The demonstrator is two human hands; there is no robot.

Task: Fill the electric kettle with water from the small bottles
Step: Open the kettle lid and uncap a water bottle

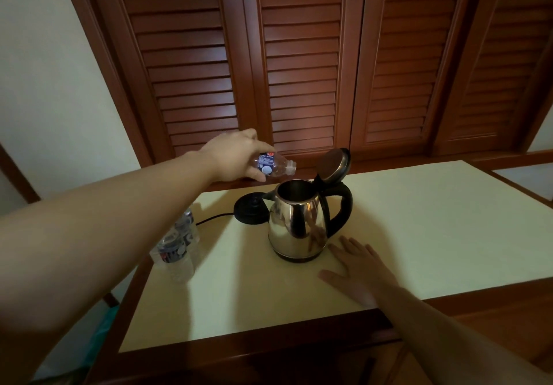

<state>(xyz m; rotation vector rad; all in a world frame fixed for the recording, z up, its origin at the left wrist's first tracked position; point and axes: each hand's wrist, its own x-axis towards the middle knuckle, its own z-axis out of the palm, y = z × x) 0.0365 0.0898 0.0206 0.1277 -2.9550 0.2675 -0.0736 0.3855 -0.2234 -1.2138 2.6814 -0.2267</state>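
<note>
On a cream table [419, 220] before louvred doors, a small bottle [273, 166] is gripped by the left hand [236, 157], tilted above the open-lidded kettle [299, 223]; the right hand [359, 268] is laid flat beside it.

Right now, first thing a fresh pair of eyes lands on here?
The shiny steel kettle at the table's centre, lid flipped up, off its black base, which sits behind-left. Just above its mouth, the left hand holds a small bottle tipped toward the opening. The right hand rests flat on the table beside the kettle; more bottles stand at the left edge.
</note>
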